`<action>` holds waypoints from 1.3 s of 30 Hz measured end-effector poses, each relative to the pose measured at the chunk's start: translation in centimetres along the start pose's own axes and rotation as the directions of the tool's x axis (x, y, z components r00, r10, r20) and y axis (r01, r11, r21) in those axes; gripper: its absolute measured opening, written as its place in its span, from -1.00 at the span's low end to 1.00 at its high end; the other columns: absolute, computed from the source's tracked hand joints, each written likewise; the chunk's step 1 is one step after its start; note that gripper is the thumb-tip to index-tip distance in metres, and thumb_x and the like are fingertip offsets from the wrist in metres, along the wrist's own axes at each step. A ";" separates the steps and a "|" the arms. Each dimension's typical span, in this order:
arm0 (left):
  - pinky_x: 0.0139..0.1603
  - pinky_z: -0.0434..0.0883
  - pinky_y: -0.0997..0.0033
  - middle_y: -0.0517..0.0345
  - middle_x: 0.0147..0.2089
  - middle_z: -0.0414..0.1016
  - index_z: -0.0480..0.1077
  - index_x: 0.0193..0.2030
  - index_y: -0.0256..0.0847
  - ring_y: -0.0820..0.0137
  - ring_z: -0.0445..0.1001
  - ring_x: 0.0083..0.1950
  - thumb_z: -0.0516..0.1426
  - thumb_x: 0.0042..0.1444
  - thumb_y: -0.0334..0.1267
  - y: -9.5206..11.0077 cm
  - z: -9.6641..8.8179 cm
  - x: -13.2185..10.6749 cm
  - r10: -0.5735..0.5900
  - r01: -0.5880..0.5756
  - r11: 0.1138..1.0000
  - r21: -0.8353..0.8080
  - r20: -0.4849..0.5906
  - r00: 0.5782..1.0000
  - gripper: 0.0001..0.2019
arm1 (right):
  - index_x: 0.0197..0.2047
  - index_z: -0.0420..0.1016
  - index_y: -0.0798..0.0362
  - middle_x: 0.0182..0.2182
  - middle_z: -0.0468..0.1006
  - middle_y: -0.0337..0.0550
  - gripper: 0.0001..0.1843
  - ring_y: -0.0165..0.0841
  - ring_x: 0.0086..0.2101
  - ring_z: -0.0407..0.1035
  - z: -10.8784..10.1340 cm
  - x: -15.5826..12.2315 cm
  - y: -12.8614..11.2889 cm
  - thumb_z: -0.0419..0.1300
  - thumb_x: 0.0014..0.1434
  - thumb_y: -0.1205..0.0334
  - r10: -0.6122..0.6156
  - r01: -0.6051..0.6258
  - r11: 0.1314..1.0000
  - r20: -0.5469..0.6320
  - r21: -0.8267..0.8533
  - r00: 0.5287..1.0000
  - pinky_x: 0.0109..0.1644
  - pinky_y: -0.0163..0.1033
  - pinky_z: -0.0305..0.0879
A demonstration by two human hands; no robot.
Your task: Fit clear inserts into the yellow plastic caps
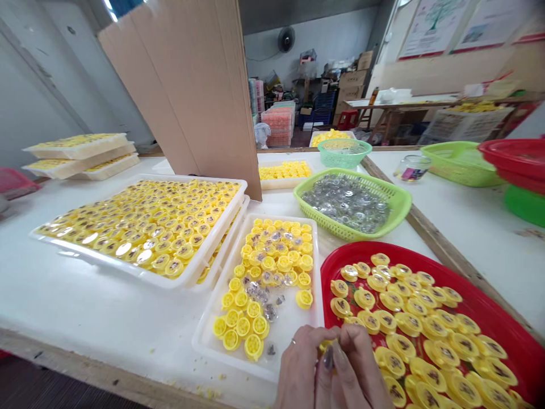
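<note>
Two hands are brought together at the near edge of the table: the left hand, with a ring on one finger, and the right hand. The fingers are narrowed to a pinch on a small yellow cap, which is mostly hidden by the fingertips, between the two nearest trays. The cap is judged to be light, stiff plastic, slippery at its smooth rim, and best taken there by the fingertips. On the right, a red tray is covered with yellow caps with dark centres. Just left of the hands, a white tray holds looser caps and clear gems, which are judged hard, slick and apt to roll. Farther left, a larger white tray is packed with filled caps. Beyond, a green basket of gems is set, and a cardboard partition stands to its left.
</note>
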State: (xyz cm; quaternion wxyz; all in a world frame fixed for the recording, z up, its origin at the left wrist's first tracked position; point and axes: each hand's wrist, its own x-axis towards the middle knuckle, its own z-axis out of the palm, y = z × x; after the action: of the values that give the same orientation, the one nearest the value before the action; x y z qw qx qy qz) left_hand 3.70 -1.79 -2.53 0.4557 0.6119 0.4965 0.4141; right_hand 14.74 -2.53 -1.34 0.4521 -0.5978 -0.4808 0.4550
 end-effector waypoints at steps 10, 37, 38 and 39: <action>0.00 0.36 0.26 -0.03 0.02 0.48 0.22 0.11 -0.12 0.20 0.45 0.04 -0.08 0.26 0.20 -2.2 -0.6 0.8 -0.144 0.121 0.971 -0.206 -0.102 0.984 -0.51 | -0.39 0.28 -0.05 -0.43 0.39 -0.21 -0.62 -0.31 -0.35 0.30 1.3 2.6 0.0 -0.14 0.36 -0.02 -0.283 0.308 0.918 0.133 -0.250 0.950 -0.14 -0.12 0.28; 0.05 0.30 -0.03 0.01 -0.04 0.43 0.37 -0.04 -0.14 0.12 0.37 0.04 -0.03 0.25 -0.34 -3.7 -10.0 6.1 0.136 -0.161 0.722 0.673 0.091 0.987 -0.78 | -0.25 0.50 0.04 0.42 -0.09 -0.01 -0.73 0.10 0.37 -0.41 -7.0 3.4 6.2 0.01 0.28 0.14 -0.443 0.425 0.246 0.289 -0.871 0.849 0.33 0.39 -0.27; 0.05 0.30 -0.04 -0.01 -0.03 0.42 0.38 -0.03 -0.14 0.10 0.36 0.05 0.00 0.23 -0.36 -3.6 -10.0 6.2 0.135 -0.173 0.685 0.708 0.110 0.985 -0.78 | -0.26 0.51 0.04 0.40 -0.03 0.00 -0.73 0.11 0.37 -0.37 -7.2 3.4 6.2 0.01 0.27 0.15 -0.477 0.432 0.199 0.298 -0.880 0.827 0.33 0.39 -0.26; 0.05 0.31 -0.04 -0.02 -0.02 0.42 0.38 -0.01 -0.15 0.08 0.35 0.06 0.03 0.21 -0.37 -3.5 -9.9 6.2 0.135 -0.189 0.649 0.737 0.133 0.982 -0.76 | -0.28 0.52 0.03 0.38 0.05 0.01 -0.71 0.10 0.37 -0.33 -7.3 3.5 6.1 0.00 0.27 0.16 -0.503 0.426 0.168 0.294 -0.889 0.812 0.33 0.38 -0.26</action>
State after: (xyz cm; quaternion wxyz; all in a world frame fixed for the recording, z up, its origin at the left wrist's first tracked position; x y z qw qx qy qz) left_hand -5.56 6.13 -3.19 0.1427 0.7996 0.5505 0.1931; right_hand 23.31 -0.61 -6.37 0.1600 -0.5827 -0.7924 -0.0840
